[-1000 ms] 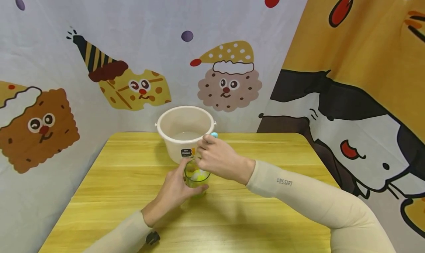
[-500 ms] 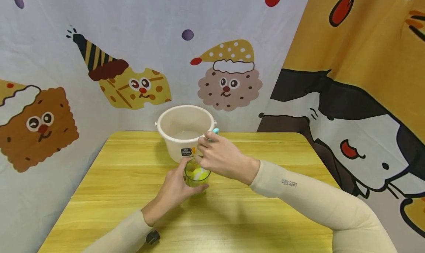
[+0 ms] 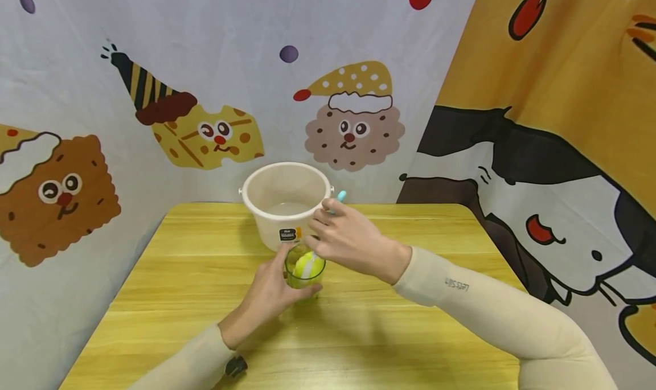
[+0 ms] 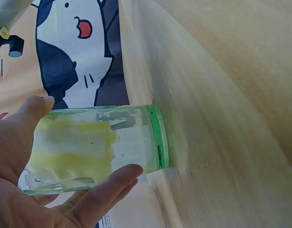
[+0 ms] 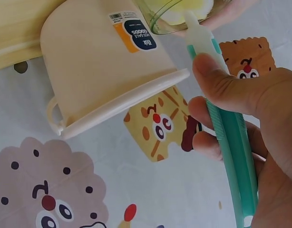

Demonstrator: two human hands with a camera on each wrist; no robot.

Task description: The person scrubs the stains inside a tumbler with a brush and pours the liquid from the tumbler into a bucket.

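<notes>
In the head view my left hand holds a clear greenish drinking glass upright on the table, thumb on one side and fingers on the other. Inside the glass sits the yellow-and-white sponge head of a cup brush. My right hand grips the brush's teal handle just above the rim, thumb pressed along it. The handle's light-blue end sticks out past the knuckles, leaning to the right. The left wrist view shows the sponge reaching partway down the glass, above its thick green base.
A cream plastic bucket with a label stands right behind the glass, near the table's back edge. The wood-grain table extends to both sides. A printed cartoon curtain hangs close behind it.
My right hand has moved slightly to the right, and the handle end tilts further right and shows more. The sponge in the glass has turned and shows more yellow. My left hand stays put.
</notes>
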